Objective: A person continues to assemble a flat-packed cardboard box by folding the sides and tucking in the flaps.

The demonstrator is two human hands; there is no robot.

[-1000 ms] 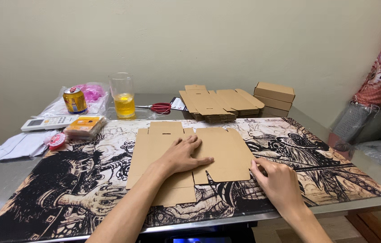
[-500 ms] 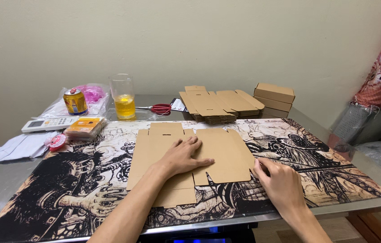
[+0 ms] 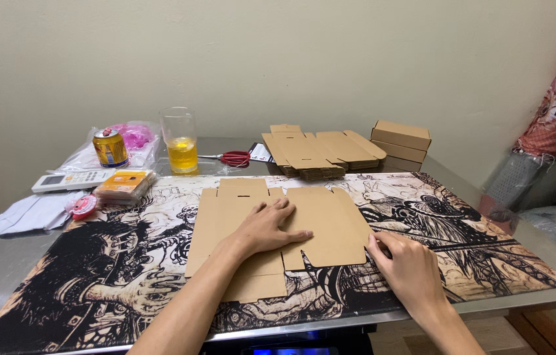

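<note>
left hand (image 3: 266, 227): pressed palm-down on the flat cardboard blank (image 3: 330, 223), fingers spread and released, gripping nothing; fingertips toward the blank's middle panel.
right hand (image 3: 408, 268): at the blank's right edge, fingertips (image 3: 375, 244) touching or just under that edge; fingers loosely curled; hard to tell whether pinching the flap or only resting against it.
cardboard blank: lying fully flat on the printed black-and-white mat (image 3: 94, 283), under the left palm and just left of the right fingertips; tabs and slots showing, no wall raised, no crease bent.
done, by the look of it: one blank laid out and pinned down; folding judged as barely begun.
left, by the look of it: every side flap, the tabs and the lid panel lying flat.
beyond the fingertips: stack of flat blanks (image 3: 321, 151), well apart from both hands, unfolded.
beyond the right fingers: folded brown boxes (image 3: 401, 141), closed and stacked just beside the flat stack; judged as finished pieces.
beyond the left fingers: glass of yellow drink (image 3: 181, 141), red-handled scissors (image 3: 232, 158), drink can (image 3: 110, 147), all well apart.
far left of the left hand: white remote control (image 3: 71, 179), orange packets (image 3: 123, 185), small red tape roll (image 3: 84, 205), untouched.
progress estimate: early on this piece, few boxes done against a thicker flat stack.
</note>
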